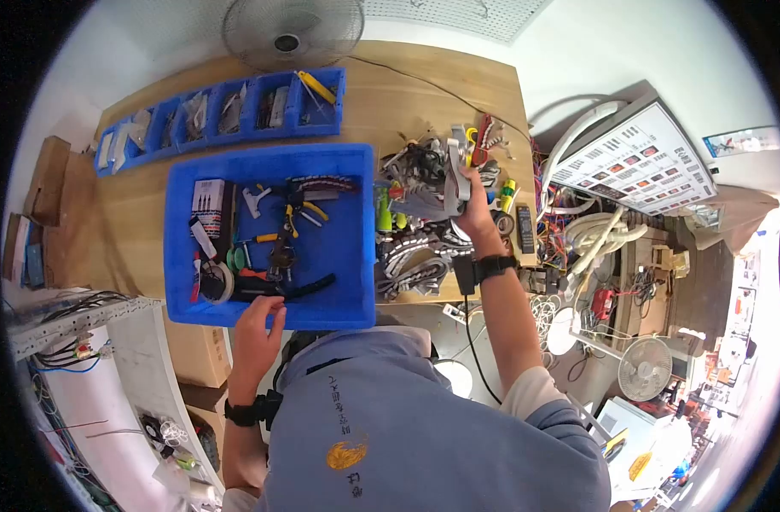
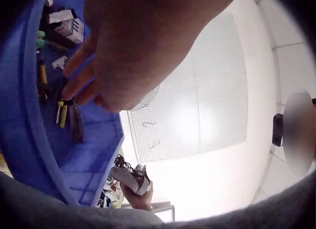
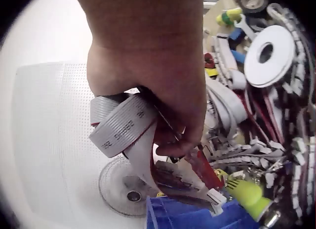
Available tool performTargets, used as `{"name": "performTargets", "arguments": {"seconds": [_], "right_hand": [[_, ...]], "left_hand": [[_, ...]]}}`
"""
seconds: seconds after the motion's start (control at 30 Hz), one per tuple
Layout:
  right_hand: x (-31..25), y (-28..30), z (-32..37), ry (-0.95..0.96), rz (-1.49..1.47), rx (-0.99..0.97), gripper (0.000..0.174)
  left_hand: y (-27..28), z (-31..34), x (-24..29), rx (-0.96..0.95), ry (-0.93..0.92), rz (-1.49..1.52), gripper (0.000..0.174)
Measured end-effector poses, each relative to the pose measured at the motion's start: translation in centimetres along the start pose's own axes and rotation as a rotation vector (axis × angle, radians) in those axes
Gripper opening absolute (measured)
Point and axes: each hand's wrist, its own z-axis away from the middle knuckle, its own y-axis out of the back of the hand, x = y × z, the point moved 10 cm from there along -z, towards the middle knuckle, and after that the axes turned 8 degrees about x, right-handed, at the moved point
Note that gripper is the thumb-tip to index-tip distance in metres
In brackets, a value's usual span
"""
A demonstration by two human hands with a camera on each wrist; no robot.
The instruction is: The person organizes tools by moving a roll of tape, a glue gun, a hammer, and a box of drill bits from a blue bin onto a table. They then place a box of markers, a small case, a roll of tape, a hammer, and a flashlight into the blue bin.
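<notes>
My right hand [image 1: 475,207] grips a folded grey ribbon cable [image 3: 123,128] above a heap of cables on the right of the table. A white connector [image 3: 216,197] hangs from the ribbon's end in the right wrist view. At the front wall of a large blue bin [image 1: 330,247], my left hand [image 1: 258,328] hangs with fingers loosely bent and nothing in them. Inside the bin lie yellow-handled pliers [image 1: 292,220], a roll of tape [image 1: 217,282], a box with pens printed on it [image 1: 209,205] and several other tools.
Behind the bin stands a row of small blue trays [image 1: 228,111] with parts. A fan [image 1: 292,30] is at the back. The heap of ribbon cables [image 1: 420,260] spreads right of the bin, with a lime-green tool [image 3: 247,192], a white disc [image 3: 254,66] and a remote control [image 1: 524,229].
</notes>
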Motion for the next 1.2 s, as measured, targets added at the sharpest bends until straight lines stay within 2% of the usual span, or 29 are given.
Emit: {"name": "performTargets", "arguments": {"seconds": [0.13,0.2,0.3,0.33,0.43,0.7,0.73,0.83,0.97,1.07,1.2], "right_hand": [[2.3,5.0,0.5,-0.077,-0.193,0.038,0.033],[3.4,6.2,0.9,-0.083,-0.319,0.066,0.037],[3.4,6.8,1.6,-0.028,-0.328,0.062,0.040],[3.6,6.9,1.7,-0.043,-0.320,0.071,0.040],[2.8,6.1,2.5,0.067,-0.222,0.009,0.038],[7.5,8.5,3.5,0.066,0.040,0.040,0.035],[9.0,9.1,3.6,-0.032,0.089,0.076,0.031],[9.9,9.3,4.6,-0.067,0.092,0.105,0.027],[10.3,9.9,4.3,0.027,0.165,0.112,0.028],[7.8,8.6,5.2,0.138,0.221,0.073,0.030],[3.6,6.9,6.1,0.175,0.157,0.042,0.032]], "left_hand": [[-2.0,-0.6,2.3,-0.004,-0.060,0.023,0.016],[-2.5,-1.0,3.6,-0.006,-0.083,0.021,0.015],[-3.2,-1.5,4.5,-0.014,-0.122,-0.027,0.015],[-3.4,-1.6,4.8,-0.018,-0.130,-0.029,0.015],[-3.7,-1.5,5.4,-0.033,-0.141,-0.035,0.015],[-5.1,-1.3,6.2,-0.078,-0.142,-0.021,0.016],[-5.4,-1.4,6.4,-0.085,-0.147,-0.017,0.016],[-6.0,-1.6,6.8,-0.114,-0.158,-0.019,0.016],[-6.4,-1.7,6.9,-0.134,-0.157,-0.033,0.016],[-6.1,-1.9,7.2,-0.122,-0.156,-0.041,0.016],[-5.6,-1.8,7.0,-0.101,-0.144,-0.044,0.016]]}}
